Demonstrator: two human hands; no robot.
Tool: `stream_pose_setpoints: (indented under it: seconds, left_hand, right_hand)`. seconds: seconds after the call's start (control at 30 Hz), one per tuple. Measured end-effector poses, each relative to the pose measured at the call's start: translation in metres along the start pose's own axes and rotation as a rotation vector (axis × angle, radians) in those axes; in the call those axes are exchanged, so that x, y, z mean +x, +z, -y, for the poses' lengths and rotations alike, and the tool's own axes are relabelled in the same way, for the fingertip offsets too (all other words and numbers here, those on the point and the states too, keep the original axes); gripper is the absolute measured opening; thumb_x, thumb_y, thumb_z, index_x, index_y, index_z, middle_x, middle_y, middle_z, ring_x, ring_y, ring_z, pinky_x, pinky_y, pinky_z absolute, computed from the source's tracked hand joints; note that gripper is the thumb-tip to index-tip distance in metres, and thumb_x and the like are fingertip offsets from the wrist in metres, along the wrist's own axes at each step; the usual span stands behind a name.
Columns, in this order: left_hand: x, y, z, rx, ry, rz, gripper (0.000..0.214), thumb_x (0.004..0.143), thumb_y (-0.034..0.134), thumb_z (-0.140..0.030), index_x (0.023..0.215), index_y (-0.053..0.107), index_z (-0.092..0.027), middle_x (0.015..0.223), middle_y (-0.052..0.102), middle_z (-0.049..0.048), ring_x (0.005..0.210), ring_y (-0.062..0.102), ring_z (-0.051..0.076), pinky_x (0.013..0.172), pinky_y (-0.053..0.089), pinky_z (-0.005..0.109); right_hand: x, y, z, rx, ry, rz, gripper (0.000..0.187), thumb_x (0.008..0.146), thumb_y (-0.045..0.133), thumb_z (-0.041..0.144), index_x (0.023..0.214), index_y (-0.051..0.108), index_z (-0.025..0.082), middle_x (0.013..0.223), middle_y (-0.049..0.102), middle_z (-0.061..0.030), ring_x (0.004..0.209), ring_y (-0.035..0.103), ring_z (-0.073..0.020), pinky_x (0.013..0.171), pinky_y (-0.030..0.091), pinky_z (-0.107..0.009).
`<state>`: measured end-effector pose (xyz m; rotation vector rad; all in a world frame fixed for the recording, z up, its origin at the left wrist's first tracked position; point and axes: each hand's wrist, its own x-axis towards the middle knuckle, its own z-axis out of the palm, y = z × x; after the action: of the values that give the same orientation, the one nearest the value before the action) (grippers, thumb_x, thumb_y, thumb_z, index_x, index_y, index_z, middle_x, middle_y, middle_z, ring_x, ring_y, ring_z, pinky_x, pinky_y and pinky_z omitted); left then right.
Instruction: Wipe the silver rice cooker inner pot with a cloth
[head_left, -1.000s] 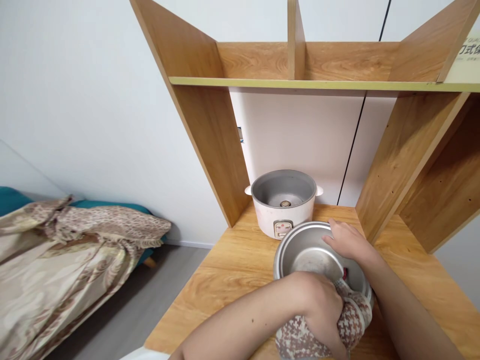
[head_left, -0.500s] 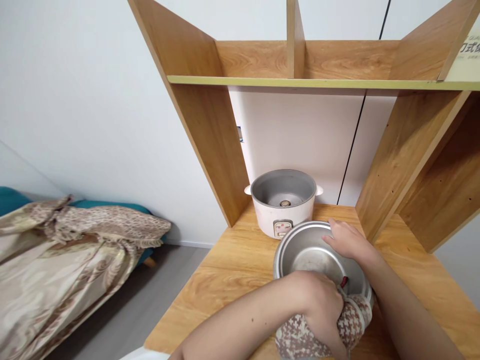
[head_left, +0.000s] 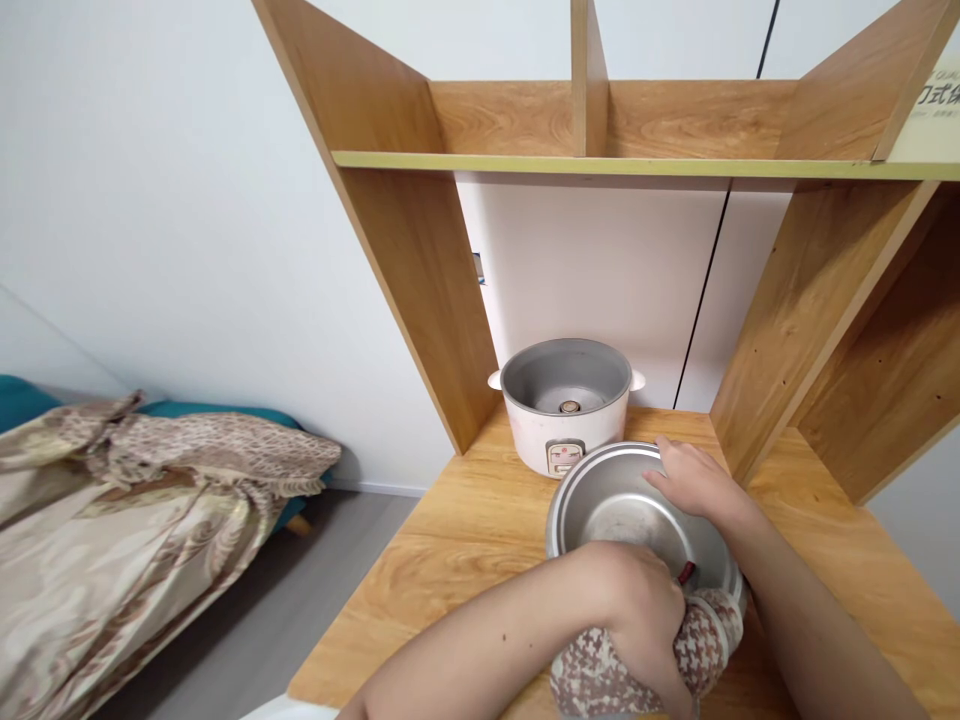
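Head view: the right hand (head_left: pixel 691 472) is clamped on the far right rim of the pot (head_left: pixel 622 510), thumb inside. The left hand (head_left: pixel 646 615) is closed on a cloth (head_left: pixel 600 670) bunched over the near side of that pot, patterned folds showing on both sides of the fist; most of its fingers are hidden. Inside, close to the cloth, shows a small red bit (head_left: pixel 686 572) (too small to make out). The pot is at the front of the desk (head_left: pixel 420 560), mouth up, and overlaps the lower right of the cooker (head_left: pixel 525 440) in view; whether the two touch, I cannot tell. The cooker stands upright and lidless between the posts, under the shelf (head_left: pixel 600 165). Well apart, off to the left, a blanket (head_left: pixel 150 560) covers a teal sofa (head_left: pixel 232 410).
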<state>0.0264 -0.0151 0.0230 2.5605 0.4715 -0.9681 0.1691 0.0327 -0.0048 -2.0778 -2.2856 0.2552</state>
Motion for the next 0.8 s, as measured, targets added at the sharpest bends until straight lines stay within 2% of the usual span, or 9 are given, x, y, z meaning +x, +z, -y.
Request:
stream_pose_setpoints:
  seconds: [0.1,0.2,0.4,0.6,0.8]
  left_hand:
    - [0.0001,-0.0003,0.0004,0.001,0.014,0.006,0.085,0.072,0.060,-0.073,0.118,0.073,-0.003,0.103,0.077,0.0221,0.089,0.073,0.032,0.084,0.055,0.039]
    - [0.0001,-0.0001,0.0004,-0.004,0.004,-0.015,0.083,0.071,0.061,-0.073,0.117,0.074,-0.005,0.102,0.077,0.0204,0.089,0.073,0.033,0.083,0.055,0.040]
    - [0.0007,-0.0004,-0.0007,0.005,0.034,0.041,0.082,0.076,0.060,-0.068,0.122,0.071,-0.001,0.104,0.077,0.0223,0.087,0.073,0.031,0.080,0.055,0.038]
    - [0.0013,0.0010,0.0012,0.002,0.013,-0.028,0.074,0.072,0.064,-0.068,0.114,0.075,-0.009,0.103,0.078,0.0185,0.091,0.073,0.032,0.086,0.055,0.040]
    - [0.0025,0.0010,0.0026,0.005,0.028,-0.016,0.079,0.072,0.062,-0.071,0.114,0.075,-0.005,0.104,0.077,0.0200,0.093,0.073,0.033,0.085,0.055,0.040]
  right_hand:
    - [0.0002,0.0000,-0.0003,0.002,-0.003,-0.001,0.035,0.097,0.050,0.038,0.119,0.058,0.012,0.121,0.070,-0.0210,0.113,0.067,-0.0343,0.082,0.044,-0.038]
    - [0.0003,0.0002,-0.0003,0.003,-0.007,-0.004,0.035,0.097,0.050,0.037,0.119,0.058,0.011,0.121,0.071,-0.0217,0.113,0.067,-0.0346,0.082,0.044,-0.038]
    - [0.0015,0.0015,-0.0007,0.000,-0.016,-0.011,0.038,0.097,0.050,0.036,0.122,0.057,0.010,0.120,0.070,-0.0230,0.113,0.067,-0.0347,0.084,0.044,-0.038]
    - [0.0007,0.0001,-0.0002,0.002,-0.008,0.003,0.037,0.097,0.050,0.037,0.122,0.057,0.011,0.122,0.070,-0.0223,0.113,0.067,-0.0335,0.085,0.045,-0.038]
    - [0.0003,0.0000,-0.0003,0.005,-0.003,0.005,0.037,0.097,0.050,0.037,0.123,0.057,0.011,0.123,0.070,-0.0216,0.114,0.066,-0.0333,0.085,0.044,-0.038]
